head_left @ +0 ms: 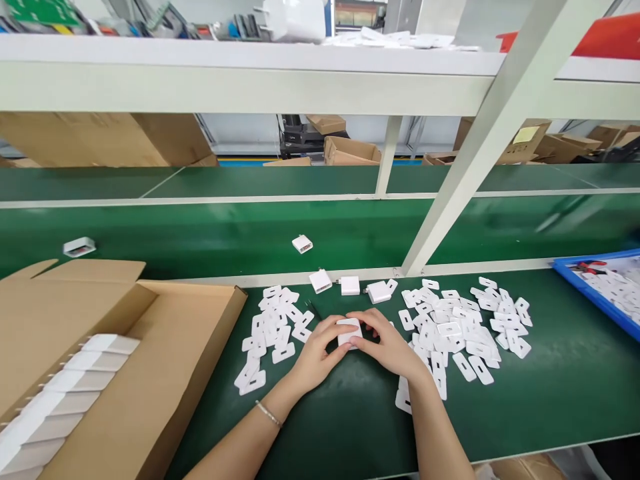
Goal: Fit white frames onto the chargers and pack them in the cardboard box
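A white, square-bodied charger housing is between my two hands above the green bench. My left hand grips its left side with thumb and fingers. On the opposite side, my right hand has its thumb and fingers closed on the same housing. Beyond my hands stand three similar white housings along the bench's back edge. Flat white cover plates with slots lie in a small pile left of my hands and a larger pile to the right. Dark tweezers lie partly hidden behind my left hand.
An open cardboard box at left holds a row of white pieces. On the green belt behind sit two more housings. A slanted white post rises at right, near a blue tray. A shelf crosses above.
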Demonstrator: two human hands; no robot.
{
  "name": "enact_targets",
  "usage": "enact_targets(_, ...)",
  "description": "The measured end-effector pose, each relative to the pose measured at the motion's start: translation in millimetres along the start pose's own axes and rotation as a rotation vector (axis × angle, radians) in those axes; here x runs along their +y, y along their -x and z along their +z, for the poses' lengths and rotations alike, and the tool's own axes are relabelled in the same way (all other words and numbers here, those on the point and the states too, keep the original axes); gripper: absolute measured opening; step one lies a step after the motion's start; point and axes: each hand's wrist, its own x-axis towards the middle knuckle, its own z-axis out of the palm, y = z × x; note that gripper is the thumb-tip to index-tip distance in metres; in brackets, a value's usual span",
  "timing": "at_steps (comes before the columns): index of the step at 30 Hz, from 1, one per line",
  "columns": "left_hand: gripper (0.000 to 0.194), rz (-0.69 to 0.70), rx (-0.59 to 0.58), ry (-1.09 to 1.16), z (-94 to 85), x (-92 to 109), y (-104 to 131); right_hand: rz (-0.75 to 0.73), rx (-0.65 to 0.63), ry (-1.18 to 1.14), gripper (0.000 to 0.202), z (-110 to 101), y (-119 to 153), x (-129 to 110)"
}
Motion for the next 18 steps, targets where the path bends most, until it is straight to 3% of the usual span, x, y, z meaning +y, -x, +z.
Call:
enact_targets(5, 0.040, 0.048, -0.077, -0.381, 5.5, 4, -6, 0.041, 0.248, 0.338, 0.029, -15, 6, 15)
enact_targets(8, 0.043, 0.051, -0.062, -0.485, 1.5, 8, -7, 0.136, 0.246, 0.526, 0.033, -27, 12, 31)
enact_targets(11, 0.038, 0.065, 0.048, -0.543, -6.1, 9, -8, 0.179, 0.166, 0.557, 0.038, -36, 15, 41)
enact_targets(15, 0.035, -0.074, 0.290, -0.644, -12.8, -6, -11, 0.160, 0.157, 0.540, 0.018, -37, 9, 43)
enact_targets(18, 0.047, -0.198, 0.293, -0.729, -17.6, -22, -24, 0.119, 0.202, 0.546, 0.009, -34, 4, 41)
